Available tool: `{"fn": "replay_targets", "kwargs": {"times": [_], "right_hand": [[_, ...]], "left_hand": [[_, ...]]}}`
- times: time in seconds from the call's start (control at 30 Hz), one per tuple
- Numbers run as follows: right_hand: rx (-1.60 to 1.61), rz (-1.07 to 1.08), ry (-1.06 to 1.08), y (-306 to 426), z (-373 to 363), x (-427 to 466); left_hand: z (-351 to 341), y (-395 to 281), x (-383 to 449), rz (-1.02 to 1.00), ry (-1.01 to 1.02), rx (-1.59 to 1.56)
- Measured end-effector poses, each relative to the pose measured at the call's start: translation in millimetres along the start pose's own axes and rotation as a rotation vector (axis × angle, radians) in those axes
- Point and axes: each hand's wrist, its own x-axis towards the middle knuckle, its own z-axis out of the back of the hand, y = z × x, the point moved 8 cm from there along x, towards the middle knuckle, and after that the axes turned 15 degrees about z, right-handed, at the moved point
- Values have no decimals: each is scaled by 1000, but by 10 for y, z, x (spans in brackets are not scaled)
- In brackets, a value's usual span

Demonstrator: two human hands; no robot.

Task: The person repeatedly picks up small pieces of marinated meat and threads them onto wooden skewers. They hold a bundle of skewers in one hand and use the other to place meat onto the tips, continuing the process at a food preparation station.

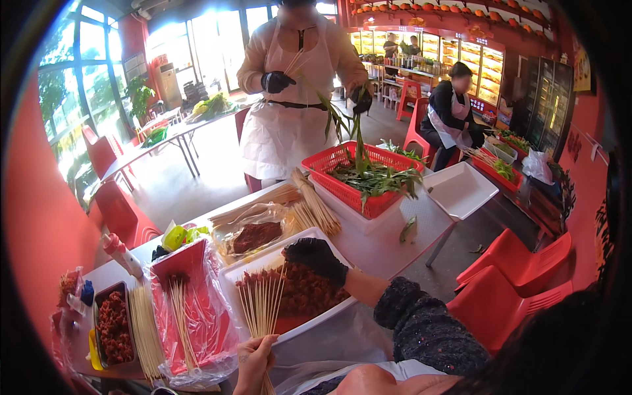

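Observation:
My left hand (254, 358), bare, grips the lower ends of a fanned bundle of wooden skewers (261, 303) whose upper ends carry small meat pieces. My right hand (318, 259), in a black glove, is at the top of the rightmost skewer, above the meat; its fingertips are partly hidden, so whether they pinch something is unclear. Beneath both lies a white tray (320, 325) of red marinated meat chunks (308, 291). Left of it, a red tray lined with clear plastic (217, 316) holds several skewers with meat at their far ends. A bag of dark red seasoning (256, 237) lies behind.
Bare skewers (145, 328) lie beside a dark tray of meat (115, 328) at left. A squeeze bottle (121, 254) stands behind them. More skewer bundles (316, 205) and a red basket of leafy greens (365, 182) are farther back. A gloved co-worker stands across the table; red chairs (513, 301) are at right.

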Motion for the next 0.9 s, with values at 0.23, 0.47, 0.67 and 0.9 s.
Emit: {"fn": "replay_targets", "kwargs": {"times": [0.23,0.47,0.67,0.9], "right_hand": [[-91,75,64,52,-45,8],[-104,61,90,-4,-38,-7],[167,-45,-63,20,-141,-6],[284,-325,46,-487,0,-75]], "left_hand": [[-43,-65,-83,7,-5,-31],[-25,-14,-25,4,5,-35],[70,52,27,-45,-5,0],[82,65,109,-63,-14,112]]}}
